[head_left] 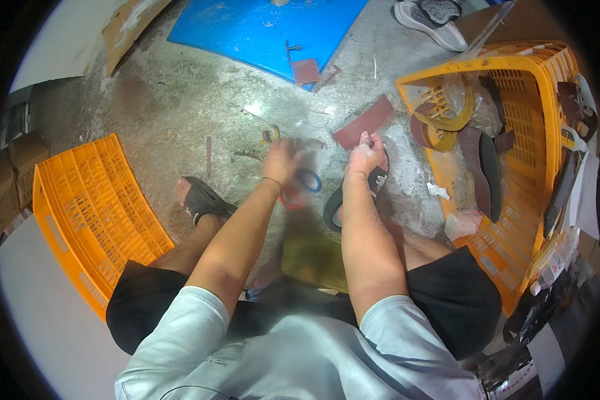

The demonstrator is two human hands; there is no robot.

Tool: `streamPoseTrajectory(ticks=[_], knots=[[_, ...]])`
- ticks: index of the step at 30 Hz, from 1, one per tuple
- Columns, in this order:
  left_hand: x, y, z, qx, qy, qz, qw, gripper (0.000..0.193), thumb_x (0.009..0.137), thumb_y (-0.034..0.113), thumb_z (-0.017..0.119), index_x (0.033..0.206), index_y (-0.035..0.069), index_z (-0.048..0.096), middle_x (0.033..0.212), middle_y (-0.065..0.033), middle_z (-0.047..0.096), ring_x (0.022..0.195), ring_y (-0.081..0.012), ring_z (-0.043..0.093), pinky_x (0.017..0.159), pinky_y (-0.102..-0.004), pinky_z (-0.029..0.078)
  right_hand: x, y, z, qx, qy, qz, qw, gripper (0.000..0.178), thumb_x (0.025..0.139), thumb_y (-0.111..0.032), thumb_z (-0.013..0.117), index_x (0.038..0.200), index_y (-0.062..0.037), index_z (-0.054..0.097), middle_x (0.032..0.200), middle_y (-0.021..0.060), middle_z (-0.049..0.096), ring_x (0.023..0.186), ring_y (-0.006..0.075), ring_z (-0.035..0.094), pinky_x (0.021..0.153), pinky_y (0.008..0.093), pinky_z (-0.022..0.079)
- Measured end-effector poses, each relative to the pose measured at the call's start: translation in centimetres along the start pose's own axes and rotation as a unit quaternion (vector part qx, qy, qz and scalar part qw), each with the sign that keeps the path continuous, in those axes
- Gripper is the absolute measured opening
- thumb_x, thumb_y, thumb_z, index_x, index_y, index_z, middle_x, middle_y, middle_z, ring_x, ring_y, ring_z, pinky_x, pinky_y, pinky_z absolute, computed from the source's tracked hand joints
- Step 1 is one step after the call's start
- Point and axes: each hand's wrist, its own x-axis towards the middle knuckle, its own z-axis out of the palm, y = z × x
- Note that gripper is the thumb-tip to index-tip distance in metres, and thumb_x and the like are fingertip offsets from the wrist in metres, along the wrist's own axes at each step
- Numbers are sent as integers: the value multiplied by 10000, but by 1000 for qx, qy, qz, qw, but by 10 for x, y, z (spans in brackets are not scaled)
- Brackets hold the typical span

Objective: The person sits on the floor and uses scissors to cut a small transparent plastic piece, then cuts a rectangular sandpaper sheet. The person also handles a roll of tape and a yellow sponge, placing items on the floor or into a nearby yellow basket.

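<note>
A reddish-brown rectangular sheet (365, 122), flat and matt with straight edges, is held over rough, stained grey floor (200, 93) in the right part of the scene; its near edge is pinched between thumb and fingers of the right hand (368, 157). The left hand (280, 160) is placed to the left, well apart from the sheet, with its fingers curled and partly blurred; whether anything is gripped there cannot be told. Just beyond it a small yellowish ring (276, 131) is seen, and nearer, to its right, smooth blue (318, 184) and red rings (293, 206) are set close together. The scene is flanked by orange, perforated plastic crates; in the right crate (480, 65), curved strips and a long, dark, sole-shaped piece (490, 173) are heaped. At the far side, a smaller reddish-brown piece (305, 71) is laid on a smooth blue panel (247, 33).
</note>
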Motion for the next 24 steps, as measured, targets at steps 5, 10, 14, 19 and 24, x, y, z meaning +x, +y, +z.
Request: streamPoseTrajectory(ticks=[5, 10, 14, 19, 24], knots=[[14, -9, 14, 5, -63, -30, 998, 253, 865, 216, 656, 1049, 42, 649, 1019, -196, 680, 980, -396, 639, 879, -459, 511, -2, -23, -8, 389, -39, 259, 883, 238, 1012, -111, 523, 1209, 3, 594, 970, 61, 568, 765, 166, 531, 668, 289, 464], [21, -18, -26, -213, -36, -160, 963, 84, 930, 95, 606, 877, 40, 569, 731, -58, 622, 653, -175, 617, 628, -331, 514, -9, -54, -19, 613, -425, 340, 572, 398, 988, -182, 502, 1286, 76, 552, 765, 47, 502, 599, 151, 464, 510, 279, 396], [14, -1, -109, -454, -14, -98, 885, 123, 956, 86, 626, 864, 86, 544, 758, -26, 620, 644, -115, 603, 591, -263, 501, -37, -82, -9, 595, -497, 346, 528, 396, 1006, -177, 475, 1295, 87, 535, 768, 56, 500, 612, 138, 471, 461, 254, 384], [9, 36, -229, -490, -21, -64, 869, 93, 960, 70, 620, 955, 47, 529, 924, -105, 692, 759, -178, 678, 648, -313, 554, -87, -114, -5, 586, -568, 340, 467, 416, 1015, -194, 460, 1288, 117, 504, 750, 84, 500, 584, 174, 488, 446, 276, 416], [-36, 80, -283, -524, -4, 25, 851, 258, 906, 33, 621, 1163, 14, 599, 929, -31, 629, 779, -121, 595, 710, -276, 502, -133, -147, -13, 516, -590, 300, 543, 321, 1038, -216, 463, 1207, 34, 570, 783, 109, 582, 668, 218, 566, 476, 330, 454]])
